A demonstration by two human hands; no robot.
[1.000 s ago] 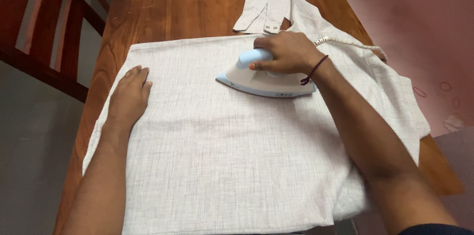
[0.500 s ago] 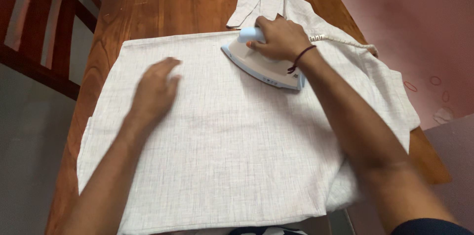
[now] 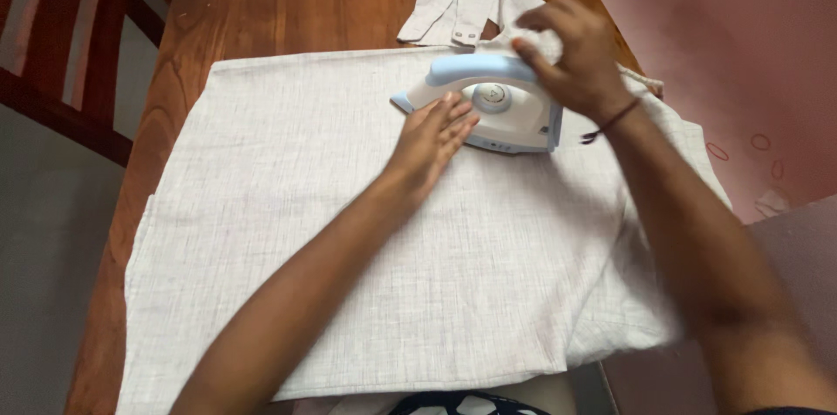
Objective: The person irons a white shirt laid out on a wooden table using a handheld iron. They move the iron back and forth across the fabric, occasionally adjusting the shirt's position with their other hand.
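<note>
Iron point(image 3: 488, 105) looks heavy, rigid, hot-soled, so grab by blue handle point(image 3: 471, 69); L hand point(image 3: 433, 138) flat, open beside it on soft, limp cloth point(image 3: 288, 232), R hand point(image 3: 575, 53) loosely curled at handle rear, grip unclear.

No packages, signs or screens are in view. The only label-like feature is a small strip of dark printed markings on the side of the white and pale blue electric iron point(image 3: 488, 105), near the desk's far edge.
</note>
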